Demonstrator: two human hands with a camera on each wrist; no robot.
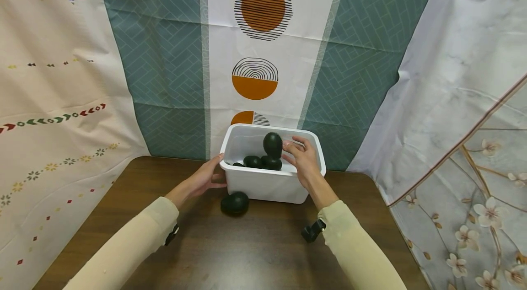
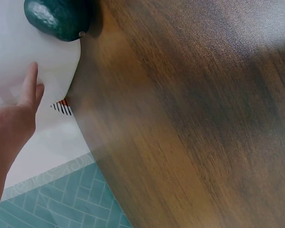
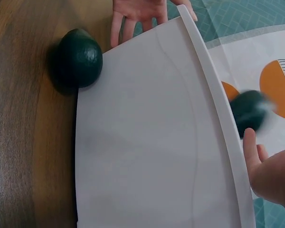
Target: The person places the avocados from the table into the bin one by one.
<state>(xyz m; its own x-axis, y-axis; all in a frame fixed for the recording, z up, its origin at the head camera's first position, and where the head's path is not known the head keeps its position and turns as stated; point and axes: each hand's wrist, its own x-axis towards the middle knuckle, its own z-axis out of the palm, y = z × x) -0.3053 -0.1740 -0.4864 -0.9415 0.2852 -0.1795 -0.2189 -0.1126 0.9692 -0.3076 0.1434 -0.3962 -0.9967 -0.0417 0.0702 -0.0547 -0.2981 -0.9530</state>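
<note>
A white plastic bin (image 1: 263,185) stands at the back of the table with several dark green avocados (image 1: 252,161) in it. Above these, inside the bin, one more avocado (image 1: 272,145) appears upright; it is blurred in the right wrist view. The extended fingertips of my right hand (image 1: 303,158) are at its right side, from over the bin's right part. At the bin's left end, my left hand (image 1: 203,176) touches the rim and outer wall with spread, fairly straight fingers. Another avocado (image 1: 235,203) lies on the table against the bin's front left corner, near the left hand.
The brown wooden table (image 1: 247,249) extends from the bin toward me. Right behind the bin hangs a patterned curtain (image 1: 169,75), with light printed cloths on the left (image 1: 57,98) and right (image 1: 457,143). A black strap device (image 1: 314,230) is on the right wrist.
</note>
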